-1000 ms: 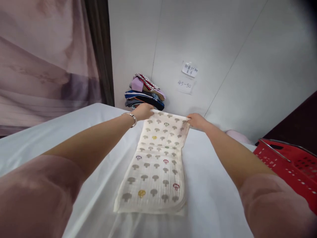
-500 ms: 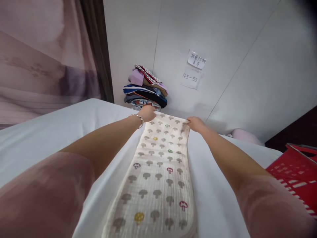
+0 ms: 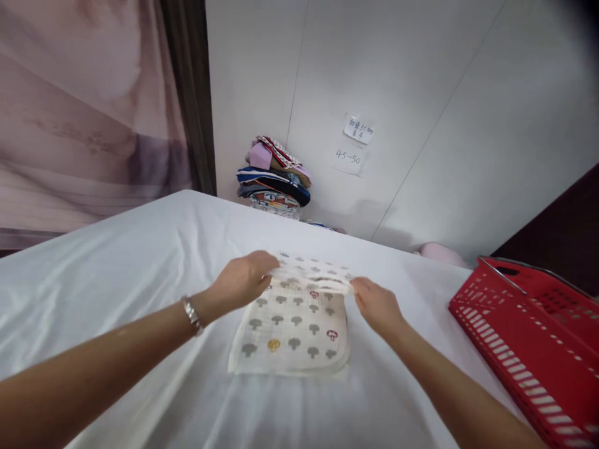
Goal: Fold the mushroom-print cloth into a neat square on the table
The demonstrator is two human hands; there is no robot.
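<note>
A cream gauze cloth (image 3: 294, 321) printed with grey, red and yellow mushrooms lies on a white-covered table (image 3: 187, 262). Its far part is doubled back toward me, so the far edge hangs over the middle of the strip. My left hand (image 3: 246, 274), with a silver bracelet at the wrist, pinches the left end of that turned edge. At the right end, my right hand (image 3: 378, 304) is closed on the same edge. The near end of the cloth rests flat, with rounded corners and layered edges.
A red plastic basket (image 3: 515, 330) with a wire handle stands on the right. Folded clothes (image 3: 276, 178) are piled against the white wall (image 3: 397, 75) at the back. Paper notes (image 3: 350, 149) are stuck to the wall. A pinkish curtain (image 3: 84, 125) hangs at left.
Both hands have drawn the cloth's far edge back toward me, folding it over. The cloth now looks shorter. The view has shifted, showing more of the basket and table.
</note>
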